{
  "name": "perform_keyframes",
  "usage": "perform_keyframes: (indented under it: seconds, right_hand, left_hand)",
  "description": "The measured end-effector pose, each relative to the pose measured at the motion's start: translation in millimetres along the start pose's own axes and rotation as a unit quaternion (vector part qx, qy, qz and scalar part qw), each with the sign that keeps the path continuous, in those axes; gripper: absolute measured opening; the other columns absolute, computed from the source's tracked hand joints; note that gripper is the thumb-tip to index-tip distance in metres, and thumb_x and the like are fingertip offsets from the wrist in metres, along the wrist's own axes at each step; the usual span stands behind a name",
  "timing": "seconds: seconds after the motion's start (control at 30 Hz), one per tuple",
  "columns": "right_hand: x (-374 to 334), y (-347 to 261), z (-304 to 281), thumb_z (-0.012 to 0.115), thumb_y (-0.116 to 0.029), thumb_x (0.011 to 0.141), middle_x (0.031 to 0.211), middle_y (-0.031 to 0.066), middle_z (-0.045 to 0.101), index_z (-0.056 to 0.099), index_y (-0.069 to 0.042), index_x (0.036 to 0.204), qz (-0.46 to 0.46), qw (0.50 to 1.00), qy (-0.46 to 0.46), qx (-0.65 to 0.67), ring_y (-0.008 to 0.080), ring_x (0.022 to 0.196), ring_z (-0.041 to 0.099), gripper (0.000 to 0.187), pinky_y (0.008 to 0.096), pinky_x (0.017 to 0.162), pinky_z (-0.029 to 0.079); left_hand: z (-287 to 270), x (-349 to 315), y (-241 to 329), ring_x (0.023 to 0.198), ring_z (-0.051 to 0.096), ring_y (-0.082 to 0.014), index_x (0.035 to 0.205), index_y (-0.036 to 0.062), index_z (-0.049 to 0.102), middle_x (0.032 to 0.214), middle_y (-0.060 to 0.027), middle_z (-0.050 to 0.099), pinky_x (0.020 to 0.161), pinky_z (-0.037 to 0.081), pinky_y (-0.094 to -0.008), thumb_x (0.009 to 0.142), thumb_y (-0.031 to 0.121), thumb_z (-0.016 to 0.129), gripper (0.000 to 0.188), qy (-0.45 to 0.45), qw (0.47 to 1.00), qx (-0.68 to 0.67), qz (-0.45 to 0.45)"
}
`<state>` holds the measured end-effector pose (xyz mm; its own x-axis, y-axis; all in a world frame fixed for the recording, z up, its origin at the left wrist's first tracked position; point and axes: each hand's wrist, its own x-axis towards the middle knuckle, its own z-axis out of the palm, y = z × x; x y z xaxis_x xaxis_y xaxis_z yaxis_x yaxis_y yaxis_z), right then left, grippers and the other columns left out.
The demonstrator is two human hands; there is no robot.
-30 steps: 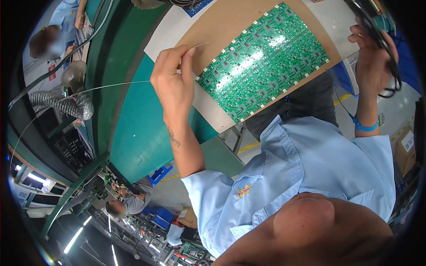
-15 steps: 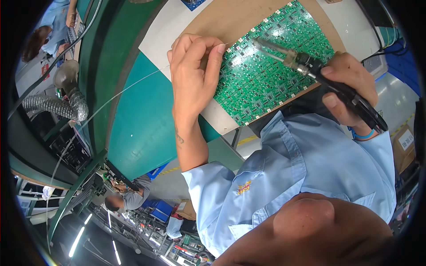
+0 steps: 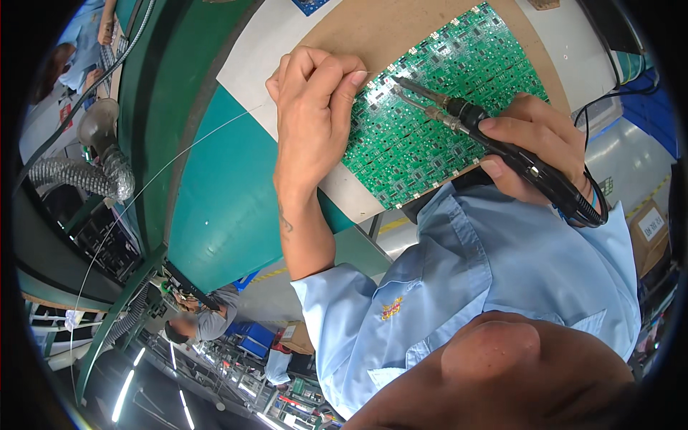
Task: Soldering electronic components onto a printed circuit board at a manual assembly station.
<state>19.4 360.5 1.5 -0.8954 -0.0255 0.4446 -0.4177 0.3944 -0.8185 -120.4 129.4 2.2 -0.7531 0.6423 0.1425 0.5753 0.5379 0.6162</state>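
White glare spots the green circuit board (image 3: 430, 149).

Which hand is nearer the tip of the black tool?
Left. The left hand is close by, just left of the tip; the right hand is farther back, gripping the black tool to the tip's right.

Tube lights (image 3: 123, 395) glow overhead, and yellow striped tape (image 3: 269, 276) marks the grey floor (image 3: 278, 302).

An electronics workshop is showing: the right hand (image 3: 541, 147) is holding a soldering iron (image 3: 494, 140) over a circuit board (image 3: 444, 111); far left of the left hand (image 3: 312, 118), a silver duct (image 3: 72, 177) is bending, a co-worker (image 3: 82, 32) is wearing blue, and strip lights (image 3: 123, 395) are glowing.
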Motion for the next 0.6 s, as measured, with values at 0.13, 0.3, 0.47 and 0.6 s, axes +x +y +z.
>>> perform_keyframes:
  seconds: [0.13, 0.3, 0.47, 0.6]
  right_hand:
    - [0.7, 2.5, 2.2, 0.077, -0.007, 0.073, 0.078, 0.0075, 0.061, 0.071, 0.0, 0.1, 0.01, 1.0, 0.003, 0.006, 0.0152, 0.058, 0.051, 0.028, 0.0228, 0.055, 0.043]
    - [2.0, 3.9, 2.0, 0.077, -0.007, 0.073, 0.079, 0.0074, 0.061, 0.071, 0.0, 0.1, 0.015, 1.0, -0.007, 0.003, 0.0151, 0.058, 0.051, 0.028, 0.0227, 0.055, 0.043]
    - [2.6, 5.5, 2.4, 0.077, -0.006, 0.073, 0.079, 0.0072, 0.061, 0.071, 0.0, 0.1, 0.013, 1.0, -0.009, -0.002, 0.0153, 0.058, 0.051, 0.028, 0.0228, 0.055, 0.043]
    - [2.6, 8.2, 2.2, 0.074, -0.012, 0.079, 0.08, 0.0105, 0.061, 0.067, 0.002, 0.103, 0.001, 1.0, -0.025, -0.005, 0.018, 0.06, 0.053, 0.028, 0.0247, 0.055, 0.045]
  left_hand:
    - [-0.2, 0.8, 2.0, 0.084, 0.044, -0.0173, 0.088, 0.0082, 0.069, 0.084, -0.0019, 0.047, 0.088, 0.029, -0.0341, 0.087, 0.01, 0.066, 0.004, -0.009, 1.0, 0.004, -0.01]
    - [-0.4, 1.7, 0.7, 0.084, 0.044, -0.0172, 0.088, 0.008, 0.069, 0.083, -0.0017, 0.047, 0.089, 0.029, -0.0347, 0.086, 0.009, 0.067, 0.003, -0.014, 1.0, -0.001, -0.012]
    - [0.7, 2.4, -1.1, 0.084, 0.044, -0.0171, 0.088, 0.0082, 0.069, 0.083, -0.0016, 0.046, 0.09, 0.029, -0.0353, 0.085, 0.008, 0.067, 0.003, -0.011, 1.0, -0.001, 0.0]
    - [0.2, 1.7, -0.7, 0.084, 0.044, -0.017, 0.088, 0.0084, 0.068, 0.082, -0.0014, 0.046, 0.091, 0.03, -0.0356, 0.085, 0.008, 0.068, 0.003, -0.009, 1.0, 0.002, 0.001]
